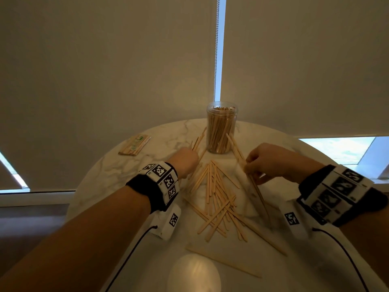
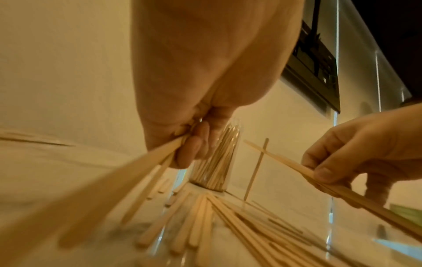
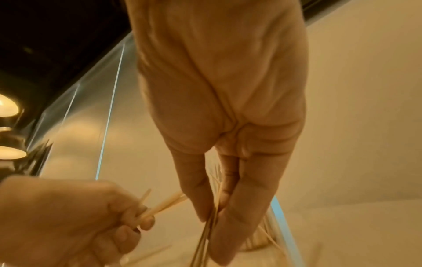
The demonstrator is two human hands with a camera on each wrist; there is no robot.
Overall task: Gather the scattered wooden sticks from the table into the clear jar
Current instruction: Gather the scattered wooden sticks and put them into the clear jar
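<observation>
Two hands worked over the table [image 1: 126, 165], and each was closed on its own small bundle of sticks. The left hand [image 1: 185, 163] pinched several sticks between thumb and curled fingers [image 2: 194, 150]. The right hand [image 1: 271, 163] clamped a few long sticks between thumb and fingertips [image 3: 239, 225], their free ends trailing back toward the right wrist. The hands were apart, with the main pile [image 1: 219, 199] lying between them and slightly behind. The jar [image 1: 222, 129] stood upright ahead of both hands, closer to the left, uncapped and already well filled. A few sticks lay just beyond the left hand beside the jar, and one long stick [image 1: 223, 262] lay behind the pile, near the wrists. A wrapped pack [image 1: 134, 145] lay well to the left of the left hand.

The step in hand appeared to be collecting. To do it well, each bundle should be squared so its ends sit flush, perhaps by tapping them on the table. The bundle should then be turned upright above the jar mouth and lowered into a gap between the standing sticks. Loose ends splayed across the rim would likely snag or spill. A steadying hand on the jar would reduce tipping risk.
</observation>
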